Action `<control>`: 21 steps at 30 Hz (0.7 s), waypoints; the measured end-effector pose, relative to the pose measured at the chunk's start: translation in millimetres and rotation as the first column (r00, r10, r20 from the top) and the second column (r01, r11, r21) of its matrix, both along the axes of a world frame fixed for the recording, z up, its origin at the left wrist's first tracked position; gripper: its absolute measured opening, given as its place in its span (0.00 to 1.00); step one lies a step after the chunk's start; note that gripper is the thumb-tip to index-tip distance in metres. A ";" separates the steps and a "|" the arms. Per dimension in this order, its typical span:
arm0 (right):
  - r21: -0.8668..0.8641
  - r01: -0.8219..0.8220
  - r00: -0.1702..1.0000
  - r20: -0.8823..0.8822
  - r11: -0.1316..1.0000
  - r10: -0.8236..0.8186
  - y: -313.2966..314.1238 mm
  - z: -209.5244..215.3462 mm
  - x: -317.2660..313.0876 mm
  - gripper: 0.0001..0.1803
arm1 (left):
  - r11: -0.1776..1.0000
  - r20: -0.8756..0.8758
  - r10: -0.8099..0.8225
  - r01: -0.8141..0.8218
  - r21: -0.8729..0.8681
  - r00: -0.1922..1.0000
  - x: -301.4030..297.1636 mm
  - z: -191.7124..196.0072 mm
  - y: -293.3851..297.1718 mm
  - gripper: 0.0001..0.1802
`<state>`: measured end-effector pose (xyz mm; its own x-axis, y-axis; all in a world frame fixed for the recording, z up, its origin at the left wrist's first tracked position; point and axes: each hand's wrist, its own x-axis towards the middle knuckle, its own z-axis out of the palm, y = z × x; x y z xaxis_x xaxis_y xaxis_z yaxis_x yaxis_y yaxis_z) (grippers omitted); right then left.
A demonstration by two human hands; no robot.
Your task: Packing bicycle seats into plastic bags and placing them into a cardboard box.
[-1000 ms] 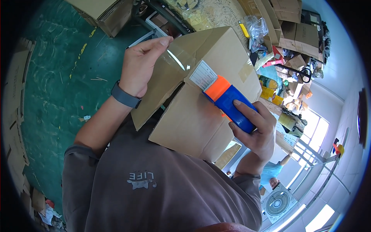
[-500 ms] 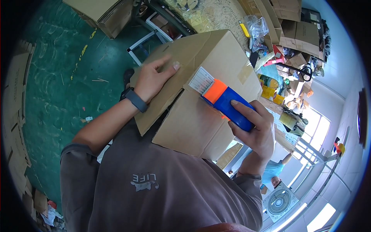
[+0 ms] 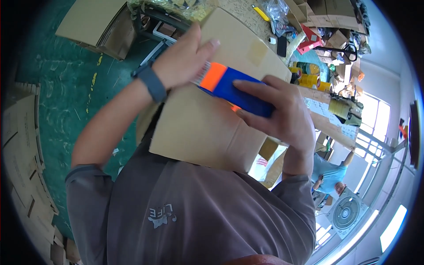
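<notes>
A brown cardboard box (image 3: 198, 128) rests tilted against my front, its broad side facing up. My right hand (image 3: 282, 106) is closed around a blue-and-orange hand-held tool (image 3: 247, 90), whose exact kind I cannot make out. The tool's orange end lies over a white printed label (image 3: 204, 73) on the box, mostly covered now. A reddish glow shows on the cardboard beneath the tool. My left hand (image 3: 187, 57) lies over the box's upper left part, thumb and forefinger stretched out; its other fingers are hidden or blurred. A dark band circles that wrist.
Beyond the box, a worktable (image 3: 240, 24) carries a yellow cutter (image 3: 260, 12), a phone (image 3: 282, 46) and tape rolls (image 3: 309, 81). Cardboard stacks stand at far left (image 3: 90, 22) and left (image 3: 20, 145). A person in blue (image 3: 329, 172) and a fan (image 3: 346, 212) are at right.
My left hand has moved up and right, close to the tool's orange end. The tool and right hand have shifted left and up in view; the box has turned slightly, and the view has shifted.
</notes>
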<state>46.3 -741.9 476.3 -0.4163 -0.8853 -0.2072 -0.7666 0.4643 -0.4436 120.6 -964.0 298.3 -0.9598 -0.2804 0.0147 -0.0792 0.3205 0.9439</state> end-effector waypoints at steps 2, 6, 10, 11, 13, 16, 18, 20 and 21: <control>-0.004 -0.021 1.000 -0.009 1.000 0.021 13.0 -3.3 -10.2 0.28 | 0.995 0.030 -0.003 0.006 -0.095 1.000 -25.4 -12.0 4.4 0.44; -0.132 -0.149 0.988 -0.058 0.980 0.142 27.5 -24.0 -40.4 0.24 | 0.827 0.301 0.039 0.138 -0.545 0.953 -49.8 -6.2 -7.0 0.34; -0.134 -0.136 0.937 -0.340 0.982 0.083 42.9 27.4 0.0 0.19 | 0.887 0.387 0.011 0.170 -0.430 0.922 -55.0 26.5 43.9 0.31; -0.225 -0.218 0.971 -0.149 0.950 0.187 53.2 13.6 -26.4 0.18 | 0.870 0.311 -0.056 0.199 -0.451 0.949 -53.5 25.8 48.8 0.31; -0.341 -0.275 0.952 0.037 0.899 0.305 76.8 8.1 -43.4 0.18 | 0.838 0.163 -0.203 0.257 -0.482 0.966 -51.5 12.3 52.7 0.32; -0.121 -0.230 0.967 -0.136 0.966 0.213 116.6 25.7 -24.4 0.17 | 0.737 0.218 0.237 -0.029 -0.675 0.947 -15.1 -46.4 -0.5 0.37; -0.333 -0.279 0.925 0.157 0.901 0.345 178.5 15.7 -80.2 0.17 | 0.695 0.217 0.421 -0.159 -0.701 0.881 -39.8 -32.8 34.7 0.43; -0.416 -0.298 0.942 0.019 0.859 0.336 242.6 13.3 -92.0 0.22 | 0.683 0.212 0.434 -0.166 -0.711 0.876 -36.8 -21.3 39.0 0.43; -0.421 -0.309 0.951 -0.129 0.853 0.281 271.0 -0.2 -100.7 0.27 | 0.680 0.207 0.442 -0.175 -0.712 0.873 -36.1 -18.6 37.6 0.43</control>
